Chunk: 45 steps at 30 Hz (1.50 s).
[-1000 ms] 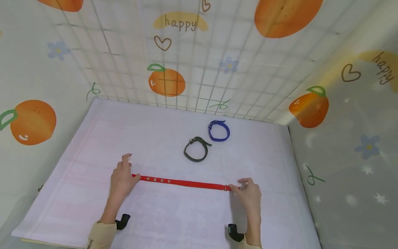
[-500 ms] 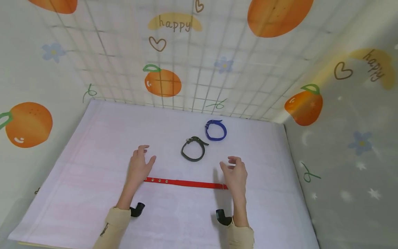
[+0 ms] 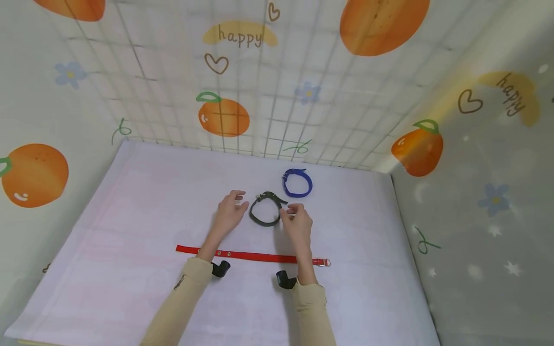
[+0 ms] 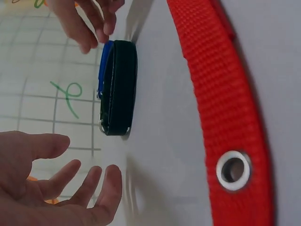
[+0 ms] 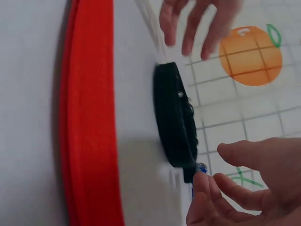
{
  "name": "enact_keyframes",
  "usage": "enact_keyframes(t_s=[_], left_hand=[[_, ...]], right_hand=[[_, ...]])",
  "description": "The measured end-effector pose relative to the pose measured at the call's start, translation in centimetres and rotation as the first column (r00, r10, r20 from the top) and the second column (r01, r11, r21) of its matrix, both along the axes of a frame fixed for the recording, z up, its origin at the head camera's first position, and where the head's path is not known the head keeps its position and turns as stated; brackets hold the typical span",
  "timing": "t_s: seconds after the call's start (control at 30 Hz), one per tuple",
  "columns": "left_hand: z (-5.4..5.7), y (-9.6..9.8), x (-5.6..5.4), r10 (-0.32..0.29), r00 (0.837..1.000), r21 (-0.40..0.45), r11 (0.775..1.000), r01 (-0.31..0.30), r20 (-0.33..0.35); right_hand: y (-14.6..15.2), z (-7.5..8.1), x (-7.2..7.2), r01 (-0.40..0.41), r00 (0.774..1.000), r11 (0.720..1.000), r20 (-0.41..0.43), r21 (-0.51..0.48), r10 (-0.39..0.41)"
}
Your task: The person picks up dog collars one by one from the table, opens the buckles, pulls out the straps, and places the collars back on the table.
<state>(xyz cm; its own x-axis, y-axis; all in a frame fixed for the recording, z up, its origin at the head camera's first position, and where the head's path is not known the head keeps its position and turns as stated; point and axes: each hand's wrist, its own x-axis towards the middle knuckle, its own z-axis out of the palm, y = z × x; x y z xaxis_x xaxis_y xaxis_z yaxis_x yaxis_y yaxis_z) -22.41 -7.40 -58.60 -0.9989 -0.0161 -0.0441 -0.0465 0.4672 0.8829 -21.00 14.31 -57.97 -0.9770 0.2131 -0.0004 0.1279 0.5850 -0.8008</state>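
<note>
A dark green buckled collar [image 3: 265, 224] stands on its edge as a loop in the middle of the white surface. My left hand [image 3: 229, 214] is just to its left, fingers spread and loosely bent, apart from it in the left wrist view. At the collar's right side hovers my right hand [image 3: 298, 226], thumb and fingers apart; whether a fingertip touches the strap end I cannot tell. Stretched flat beneath both wrists lies a red collar [image 3: 259, 257] with metal eyelets and a buckle at its right end. Behind the green one sits a blue buckled collar [image 3: 298, 196].
A white cloth [image 3: 130, 298] covers the table. A wire grid behind a printed curtain [image 3: 173, 96] closes off the back, and curtains hang at both sides. Small black devices [image 3: 221, 269] are worn at the wrists.
Both hands have let go of the red collar's ends and moved forward and inward, to either side of the dark green collar. The red collar stays lying straight; the view shifts slightly.
</note>
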Motion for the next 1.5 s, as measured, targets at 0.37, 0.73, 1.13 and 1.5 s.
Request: enact_keyframes(t_s=[0.37, 0.73, 1.13, 1.5], left_hand=[[-0.3, 0.9, -0.6, -0.100, 0.993, -0.035, 0.994, 0.102, 0.056], [-0.3, 0.9, -0.3, -0.126, 0.990, -0.008, 0.992, 0.127, 0.059], [0.1, 0.3, 0.6, -0.150, 0.988, 0.028, 0.988, 0.149, 0.048], [0.9, 0.1, 1.3, -0.101, 0.993, 0.148, 0.985, 0.091, 0.059]], right_hand=[[-1.8, -1.0, -0.6, 0.014, 1.000, 0.999, 0.027, 0.050, -0.015], [-2.4, -0.9, -0.6, -0.010, 1.000, 0.994, 0.017, 0.112, 0.008], [-2.9, 0.3, 0.8, -0.012, 0.993, 0.990, -0.114, 0.143, 0.029], [-3.7, 1.7, 3.6, -0.084, 0.979, 0.975, -0.165, 0.206, 0.119]])
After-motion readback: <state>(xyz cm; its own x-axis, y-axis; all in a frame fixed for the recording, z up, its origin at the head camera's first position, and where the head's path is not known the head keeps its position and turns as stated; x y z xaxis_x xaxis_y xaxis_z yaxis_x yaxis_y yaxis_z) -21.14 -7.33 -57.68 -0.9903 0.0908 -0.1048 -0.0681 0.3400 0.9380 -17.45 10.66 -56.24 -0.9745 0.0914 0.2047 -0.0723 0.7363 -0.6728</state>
